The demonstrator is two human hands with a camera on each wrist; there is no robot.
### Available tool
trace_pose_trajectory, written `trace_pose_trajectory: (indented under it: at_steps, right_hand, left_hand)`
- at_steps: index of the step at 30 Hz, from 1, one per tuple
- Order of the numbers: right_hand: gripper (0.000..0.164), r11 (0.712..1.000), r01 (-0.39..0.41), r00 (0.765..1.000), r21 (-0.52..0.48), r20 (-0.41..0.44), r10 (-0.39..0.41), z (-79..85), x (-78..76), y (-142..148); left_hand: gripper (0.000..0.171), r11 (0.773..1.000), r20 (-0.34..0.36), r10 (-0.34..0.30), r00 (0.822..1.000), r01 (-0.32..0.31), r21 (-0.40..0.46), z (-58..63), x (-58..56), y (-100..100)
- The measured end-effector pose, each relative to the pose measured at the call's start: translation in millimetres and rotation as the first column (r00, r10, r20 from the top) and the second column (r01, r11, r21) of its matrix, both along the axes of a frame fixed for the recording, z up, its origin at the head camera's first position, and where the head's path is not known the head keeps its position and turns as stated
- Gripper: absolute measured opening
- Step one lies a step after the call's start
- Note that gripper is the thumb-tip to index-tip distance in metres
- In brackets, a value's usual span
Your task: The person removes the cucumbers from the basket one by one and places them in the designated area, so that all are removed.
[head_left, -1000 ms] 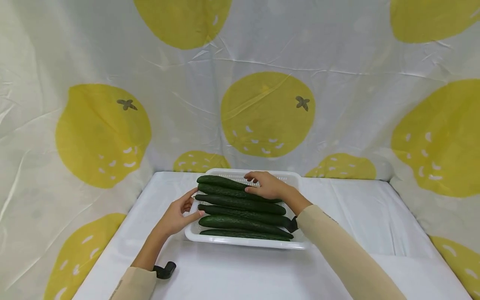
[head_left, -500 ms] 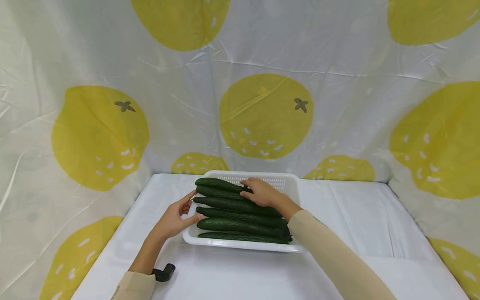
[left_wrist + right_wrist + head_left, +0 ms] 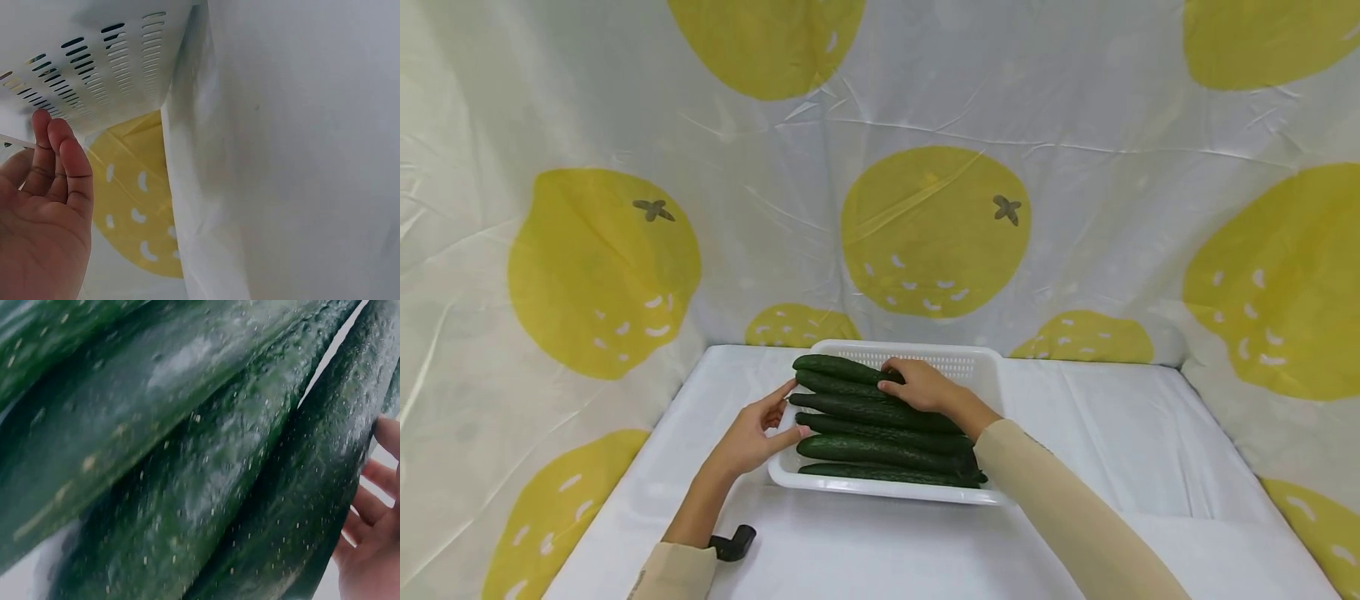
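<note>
Several dark green cucumbers [image 3: 880,433] lie side by side in a white plastic basket [image 3: 887,490] with slotted walls. At the basket's left end is my left hand [image 3: 752,433]; its thumb lies over the rim and its fingers [image 3: 75,169] are against the slotted outer wall. My right hand [image 3: 928,389] reaches across the pile and grips the rearmost cucumber [image 3: 835,365], thumb on the near side and fingers on the far side. Close up in the right wrist view, that hand [image 3: 375,519] touches the side of a cucumber [image 3: 300,487]. The cucumbers' right ends are partly hidden by the right arm.
The basket stands on a table with a white cloth [image 3: 865,550]. Behind it and at both sides hangs a white curtain with yellow fruit prints [image 3: 936,229]. A black wrist device [image 3: 733,543] sticks out from the left cuff.
My right hand has shifted slightly left and toward me along the rearmost cucumber, and its fingers have come down around it. The left hand stays on the basket's rim.
</note>
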State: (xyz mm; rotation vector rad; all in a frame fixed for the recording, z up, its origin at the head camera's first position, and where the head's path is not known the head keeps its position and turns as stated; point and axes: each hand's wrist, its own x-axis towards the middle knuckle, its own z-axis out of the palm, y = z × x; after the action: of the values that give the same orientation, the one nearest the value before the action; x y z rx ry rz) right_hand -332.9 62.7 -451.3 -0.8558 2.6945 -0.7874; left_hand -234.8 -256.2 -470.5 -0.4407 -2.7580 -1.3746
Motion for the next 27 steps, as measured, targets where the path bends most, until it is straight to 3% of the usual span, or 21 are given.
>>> trace_pose_trajectory:
  at_steps: [11, 20, 27]
  right_hand:
    - [0.043, 0.992, 0.039, 0.999, -0.123, -0.001, -0.039, -1.7, -4.5, 4]
    - [0.047, 0.972, 0.060, 0.997, -0.225, 0.063, -0.047, -0.2, -7.8, 8]
    - [0.049, 0.970, 0.049, 0.999, -0.238, 0.032, -0.043, 12.2, -9.2, 10]
  left_hand:
    - [0.088, 0.999, 0.018, -0.015, 1.000, 0.014, 0.031, -0.2, -2.1, 4]
    - [0.090, 0.999, 0.041, -0.004, 0.999, 0.002, 0.032, -0.1, 0.6, 2]
    - [0.085, 0.999, 0.009, -0.022, 1.000, 0.022, 0.049, 0.4, -1.5, -1]
